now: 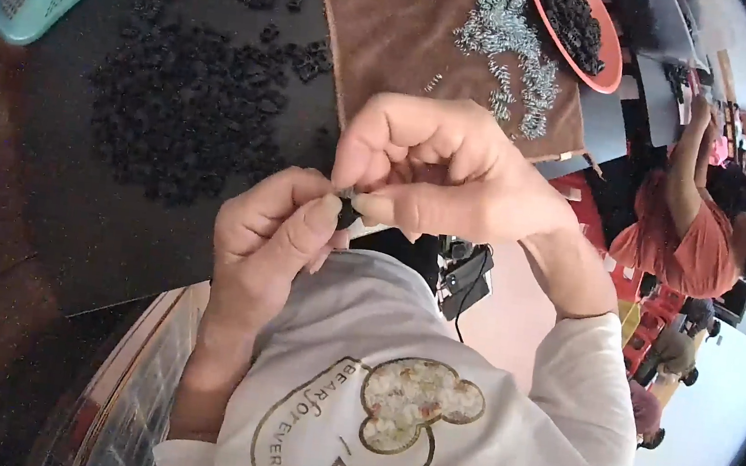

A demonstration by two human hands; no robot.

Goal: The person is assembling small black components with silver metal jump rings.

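This looks like a small assembly workshop: left of the fingers point(378, 208), a dark desk point(136, 257) carries a wide heap of loose black parts point(194, 111); beyond the fingers, a pile of metal springs point(494, 21) lies on brown cloth point(395, 38), near an orange bowl point(605, 82) of black pieces point(574, 21). Well to their right, several people point(689, 246) share the room.
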